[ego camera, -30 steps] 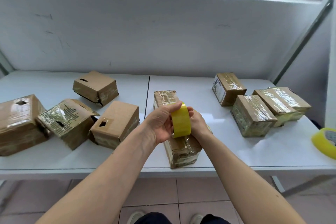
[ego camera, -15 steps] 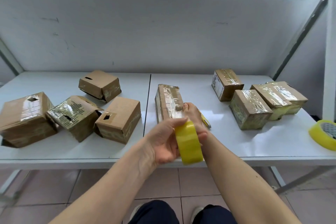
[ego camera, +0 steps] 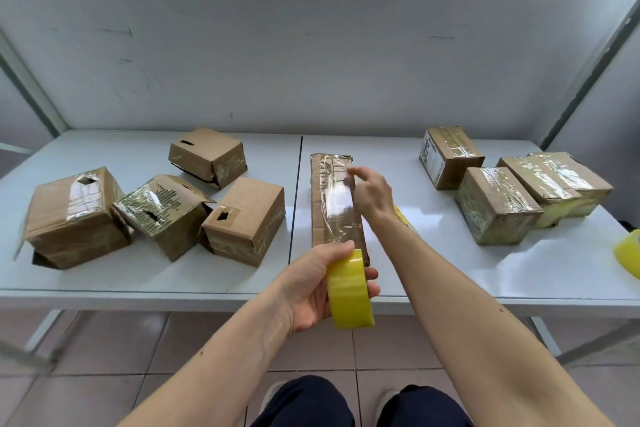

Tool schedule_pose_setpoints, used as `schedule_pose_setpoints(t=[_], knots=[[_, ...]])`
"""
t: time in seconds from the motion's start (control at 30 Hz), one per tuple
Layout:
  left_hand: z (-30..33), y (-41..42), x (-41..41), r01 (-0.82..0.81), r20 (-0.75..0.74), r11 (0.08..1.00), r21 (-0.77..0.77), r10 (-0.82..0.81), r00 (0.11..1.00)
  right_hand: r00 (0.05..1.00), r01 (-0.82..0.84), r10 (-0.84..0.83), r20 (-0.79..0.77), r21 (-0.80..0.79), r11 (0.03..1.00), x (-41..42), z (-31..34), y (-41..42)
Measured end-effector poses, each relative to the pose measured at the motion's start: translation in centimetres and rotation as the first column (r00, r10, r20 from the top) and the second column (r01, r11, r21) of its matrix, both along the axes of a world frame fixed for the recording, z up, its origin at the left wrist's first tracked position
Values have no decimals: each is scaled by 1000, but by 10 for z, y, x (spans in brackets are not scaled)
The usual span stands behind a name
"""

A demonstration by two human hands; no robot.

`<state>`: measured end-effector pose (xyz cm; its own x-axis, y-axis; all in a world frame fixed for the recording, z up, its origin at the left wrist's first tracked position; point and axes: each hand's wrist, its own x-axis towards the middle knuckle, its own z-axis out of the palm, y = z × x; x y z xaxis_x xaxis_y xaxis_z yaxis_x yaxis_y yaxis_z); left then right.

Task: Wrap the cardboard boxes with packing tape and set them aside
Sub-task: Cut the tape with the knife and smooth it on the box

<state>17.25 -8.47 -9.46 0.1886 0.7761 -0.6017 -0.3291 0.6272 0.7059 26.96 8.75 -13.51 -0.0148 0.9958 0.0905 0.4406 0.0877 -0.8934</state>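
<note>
we are gripping the tape roll (ego camera: pixel 350 291) in our left hand (ego camera: pixel 311 291); our right hand (ego camera: pixel 372 192), fingers loosely curled, is touching the long box (ego camera: pixel 334 208).

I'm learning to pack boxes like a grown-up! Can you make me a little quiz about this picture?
1. True or false: the left hand holds the tape roll.
2. Where is the right hand?
A. on the floor
B. over the long box
C. on the spare roll
3. Fill in: the long box lies on the ____.

Key: 1 true; 2 B; 3 table.
</note>
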Motion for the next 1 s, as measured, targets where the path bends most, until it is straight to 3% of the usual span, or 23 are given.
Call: schedule_pose_setpoints(t=[0.07, 0.1, 0.17, 0.2, 0.37, 0.53, 0.7, 1.0], knots=[[-1, -1, 0, -2, 4, 1000, 16, 2, 1000, 993, -53, 48, 105, 49, 997, -3, 9, 11], [-2, -1, 0, -3, 12, 1000, 25, 3, 1000, 956, -154, 134, 261, 57, 986, -8, 13, 15], [-2, -3, 1, -5, 23, 999, 38, 4, 1000, 764, -336, 281, 580, -14, 942, -20, 15, 21], [-1, -3, 2, -5, 26, 999, 44, 4, 1000, 680, -368, 320, 659, -71, 927, -25, 13, 25], [-4, -3, 5, -34, 26, 995, 98, 32, 999, 498, -334, 397, 771, -252, 908, -27, 2, 34], [-5, -3, 14, -65, -14, 987, 144, 67, 998, 484, -293, 321, 814, -194, 936, -29, -11, 31], [-6, 10, 12, -1, -163, 968, 253, 44, 986, 522, -218, 273, 808, -183, 959, -22, -8, 53], [-18, 58, 8, -126, -46, 965, 228, 140, 989, 509, -156, 211, 835, -151, 976, -19, -10, 122]])
